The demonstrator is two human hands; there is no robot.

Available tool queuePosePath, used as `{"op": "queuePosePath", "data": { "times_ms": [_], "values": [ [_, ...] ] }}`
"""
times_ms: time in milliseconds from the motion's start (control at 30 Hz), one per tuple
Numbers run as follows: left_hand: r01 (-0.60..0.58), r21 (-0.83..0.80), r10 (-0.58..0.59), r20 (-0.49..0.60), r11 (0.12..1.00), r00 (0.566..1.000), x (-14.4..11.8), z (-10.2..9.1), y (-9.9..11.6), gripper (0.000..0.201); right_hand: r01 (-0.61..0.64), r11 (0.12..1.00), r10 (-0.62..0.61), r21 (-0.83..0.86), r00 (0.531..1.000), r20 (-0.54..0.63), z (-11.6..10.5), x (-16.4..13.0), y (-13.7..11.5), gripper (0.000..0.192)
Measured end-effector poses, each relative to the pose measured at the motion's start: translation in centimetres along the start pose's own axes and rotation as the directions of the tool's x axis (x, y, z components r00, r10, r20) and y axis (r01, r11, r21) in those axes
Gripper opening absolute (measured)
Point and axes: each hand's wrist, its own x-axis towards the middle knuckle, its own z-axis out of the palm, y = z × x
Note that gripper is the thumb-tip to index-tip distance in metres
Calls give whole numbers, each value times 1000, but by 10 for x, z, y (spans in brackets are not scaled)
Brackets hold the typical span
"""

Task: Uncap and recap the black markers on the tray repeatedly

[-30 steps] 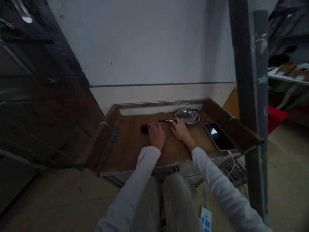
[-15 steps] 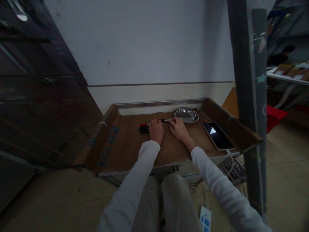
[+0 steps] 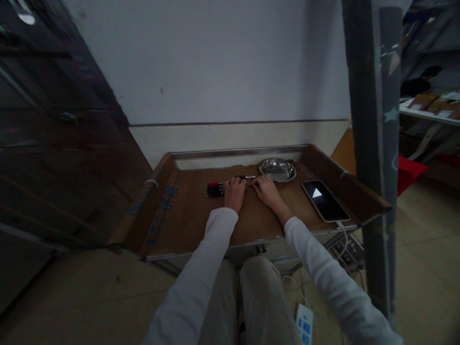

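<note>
On the brown cardboard surface lies a row of pens (image 3: 214, 189), one red and several black, side by side with their ends to the left. My left hand (image 3: 234, 194) covers their right ends, its fingers curled down over them. Just beyond my fingertips another dark pen with a silver part (image 3: 246, 177) lies crosswise between the hands. My right hand (image 3: 266, 191) is closed at the right end of that pen, thumb and fingers together near a small dark piece that is mostly hidden.
A round steel dish (image 3: 277, 170) stands behind my right hand. To the right lies a phone (image 3: 325, 201) with a white cable plugged in. Raised cardboard sides (image 3: 345, 184) edge the table (image 3: 190, 225). A grey post (image 3: 373, 158) rises at the right; a person (image 3: 419, 86) sits farther back.
My left hand has shifted slightly right, showing a little more of the pens. The fingers of my right hand have drawn closer together. The dish and phone stay put.
</note>
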Motion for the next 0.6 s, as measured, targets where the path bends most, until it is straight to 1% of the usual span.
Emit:
{"op": "queuePosePath", "data": {
  "times_ms": [233, 333, 467, 600],
  "values": [
    [-39, -8, 39, -3, 999, 999, -1, -1, 2, 20, 19, 997, -17, 78, 1000, -20, -1, 1, -1, 17],
    [-43, -11, 43, 9, 999, 999, -2, -4, 3, 21, 26, 985, -17, 168, 998, -52, -2, 1, -2, 19],
    [-17, -14, 17, 8, 1000, 1000, -2, -6, 3, 22, 38, 943, -4, 331, 995, -102, -2, 1, -2, 21],
    [3, -16, -3, 12, 1000, 1000, -2, -7, 4, 24, 50, 919, 5, 391, 990, -139, -5, 1, -5, 19]
  ]
}}
